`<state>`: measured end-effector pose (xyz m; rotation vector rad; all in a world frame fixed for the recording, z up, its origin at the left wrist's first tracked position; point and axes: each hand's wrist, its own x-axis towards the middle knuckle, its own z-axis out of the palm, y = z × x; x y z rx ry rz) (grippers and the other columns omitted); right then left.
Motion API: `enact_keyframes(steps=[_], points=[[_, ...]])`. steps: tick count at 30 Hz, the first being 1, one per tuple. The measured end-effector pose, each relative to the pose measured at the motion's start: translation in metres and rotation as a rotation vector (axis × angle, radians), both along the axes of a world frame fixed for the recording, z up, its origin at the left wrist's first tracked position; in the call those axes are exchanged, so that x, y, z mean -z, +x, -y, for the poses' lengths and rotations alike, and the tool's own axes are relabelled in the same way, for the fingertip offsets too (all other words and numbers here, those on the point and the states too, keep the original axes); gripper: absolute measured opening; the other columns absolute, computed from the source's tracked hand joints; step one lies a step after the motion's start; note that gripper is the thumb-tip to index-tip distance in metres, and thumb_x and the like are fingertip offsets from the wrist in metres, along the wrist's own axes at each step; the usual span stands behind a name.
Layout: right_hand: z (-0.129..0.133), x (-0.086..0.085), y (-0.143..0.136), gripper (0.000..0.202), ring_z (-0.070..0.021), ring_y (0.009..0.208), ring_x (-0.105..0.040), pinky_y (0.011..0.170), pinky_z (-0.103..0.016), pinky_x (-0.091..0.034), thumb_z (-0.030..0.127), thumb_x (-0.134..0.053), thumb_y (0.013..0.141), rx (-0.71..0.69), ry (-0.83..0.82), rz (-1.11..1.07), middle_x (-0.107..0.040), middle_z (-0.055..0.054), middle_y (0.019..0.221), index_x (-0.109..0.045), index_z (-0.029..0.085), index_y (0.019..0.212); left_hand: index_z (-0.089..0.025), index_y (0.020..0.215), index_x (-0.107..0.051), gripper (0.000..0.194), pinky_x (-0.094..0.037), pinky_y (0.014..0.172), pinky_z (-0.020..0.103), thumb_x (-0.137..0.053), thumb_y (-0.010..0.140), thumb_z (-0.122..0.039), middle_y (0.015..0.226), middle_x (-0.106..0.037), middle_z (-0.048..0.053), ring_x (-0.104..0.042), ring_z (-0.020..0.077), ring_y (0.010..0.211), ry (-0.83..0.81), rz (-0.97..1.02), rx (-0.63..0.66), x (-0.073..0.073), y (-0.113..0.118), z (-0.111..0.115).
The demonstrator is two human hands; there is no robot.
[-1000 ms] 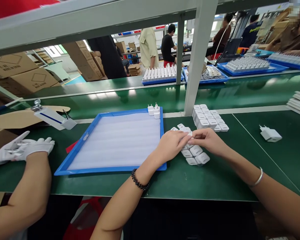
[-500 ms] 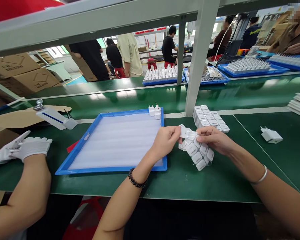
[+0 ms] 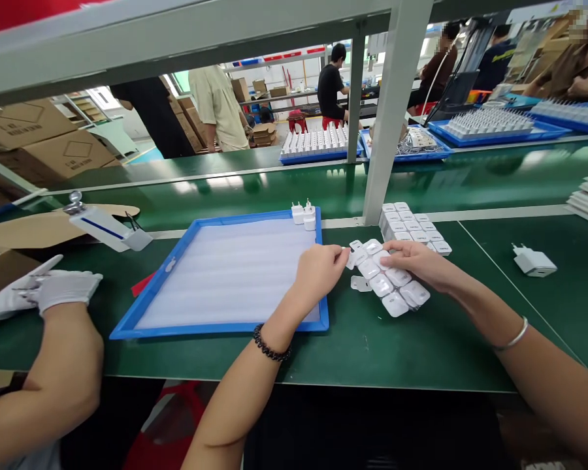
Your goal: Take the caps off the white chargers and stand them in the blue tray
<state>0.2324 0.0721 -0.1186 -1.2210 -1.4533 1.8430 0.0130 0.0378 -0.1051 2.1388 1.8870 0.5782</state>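
Observation:
My right hand (image 3: 414, 261) is closed on the upper edge of a cluster of white rounded-square caps (image 3: 382, 284), tilted over the green bench. Their shiny sides face up. My left hand (image 3: 322, 273) pinches at the cluster's left end, at a small white piece (image 3: 351, 260) mostly hidden by the fingertips. Below it, another small flat white piece (image 3: 360, 283) lies against the cluster's left side. Behind my right hand stands a block of white caps with dark print (image 3: 406, 222).
Left of my hands lies a blue-rimmed tray (image 3: 215, 331) with white lining and several white plug adapters (image 3: 304, 214) at its far right corner. A white charger (image 3: 534, 261) lies right. A co-worker's gloved hands (image 3: 68, 290) are far left. A grey post (image 3: 389, 117) rises behind.
The cluster has turned from its printed sides to its shiny sides. My left hand has shifted slightly left, drawing apart from the right. Behind, a standing person has moved left.

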Motion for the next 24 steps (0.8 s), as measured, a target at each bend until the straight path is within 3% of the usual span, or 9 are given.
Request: enact_keyframes(steps=[4, 8, 11, 13, 16, 20, 24], points=[[0.002, 0.003, -0.004, 0.048, -0.0174, 0.072, -0.069, 0.064, -0.027, -0.050, 0.026, -0.088, 0.065, -0.172, -0.063, 0.005, -0.075, -0.003, 0.081, -0.061, 0.017, 0.103, -0.018, 0.069, -0.060, 0.043, -0.028, 0.060, 0.031, -0.041, 0.102, -0.037, 0.065, -0.062, 0.005, -0.057, 0.0192, 0.066, 0.030, -0.239, -0.045, 0.007, 0.005, 0.000], [0.005, 0.012, -0.013, 0.039, -0.0130, 0.063, -0.061, 0.060, -0.025, -0.043, 0.026, -0.090, 0.059, -0.042, 0.027, 0.051, -0.071, -0.001, 0.070, -0.061, 0.015, 0.083, -0.017, 0.106, -0.067, 0.024, -0.042, 0.074, 0.032, -0.047, 0.100, -0.029, 0.101, -0.071, 0.009, -0.064, 0.0229, 0.092, 0.284, -0.281, 0.123, 0.016, 0.011, 0.003], [0.008, 0.017, -0.018, 0.037, -0.0100, 0.057, -0.054, 0.057, -0.024, -0.038, 0.032, -0.089, 0.060, 0.027, 0.079, 0.041, -0.066, 0.002, 0.063, -0.061, 0.014, 0.076, -0.016, 0.115, -0.066, 0.025, -0.047, 0.085, 0.035, -0.049, 0.098, -0.026, 0.119, -0.068, 0.011, -0.063, 0.0255, 0.106, 0.339, -0.235, 0.309, 0.022, 0.014, 0.006], [0.010, 0.015, -0.019, 0.036, -0.0099, 0.058, -0.053, 0.058, -0.024, -0.038, 0.034, -0.087, 0.062, 0.014, 0.074, -0.006, -0.064, 0.002, 0.063, -0.062, 0.014, 0.076, -0.016, 0.112, -0.068, 0.029, -0.049, 0.087, 0.034, -0.043, 0.101, -0.028, 0.119, -0.069, 0.010, -0.064, 0.0231, 0.105, 0.245, -0.119, 0.382, 0.024, 0.016, 0.006], [0.011, 0.010, -0.017, 0.038, -0.0136, 0.070, -0.060, 0.067, -0.027, -0.044, 0.031, -0.088, 0.061, -0.073, 0.051, -0.095, -0.069, 0.000, 0.076, -0.067, 0.015, 0.088, -0.017, 0.114, -0.068, 0.034, -0.049, 0.088, 0.031, -0.039, 0.103, -0.031, 0.118, -0.071, 0.008, -0.065, 0.0201, 0.105, 0.096, 0.100, 0.368, 0.022, 0.015, 0.007], [0.013, 0.004, -0.013, 0.029, -0.0145, 0.071, -0.058, 0.067, -0.028, -0.042, 0.036, -0.085, 0.066, -0.070, 0.205, -0.056, -0.068, -0.002, 0.076, -0.072, 0.014, 0.081, -0.019, 0.096, -0.073, 0.036, -0.044, 0.077, 0.029, -0.043, 0.101, -0.040, 0.095, -0.073, 0.004, -0.062, 0.0175, 0.088, -0.056, 0.302, 0.350, 0.015, 0.015, 0.008], [0.014, 0.000, -0.010, 0.024, -0.0147, 0.071, -0.057, 0.065, -0.028, -0.041, 0.037, -0.082, 0.071, -0.116, 0.305, -0.041, -0.069, -0.003, 0.078, -0.077, 0.015, 0.080, -0.016, 0.071, -0.062, 0.046, -0.032, 0.062, 0.027, -0.044, 0.099, -0.048, 0.067, -0.054, -0.002, -0.045, 0.0114, 0.066, -0.202, 0.528, 0.409, 0.009, 0.014, 0.009]])
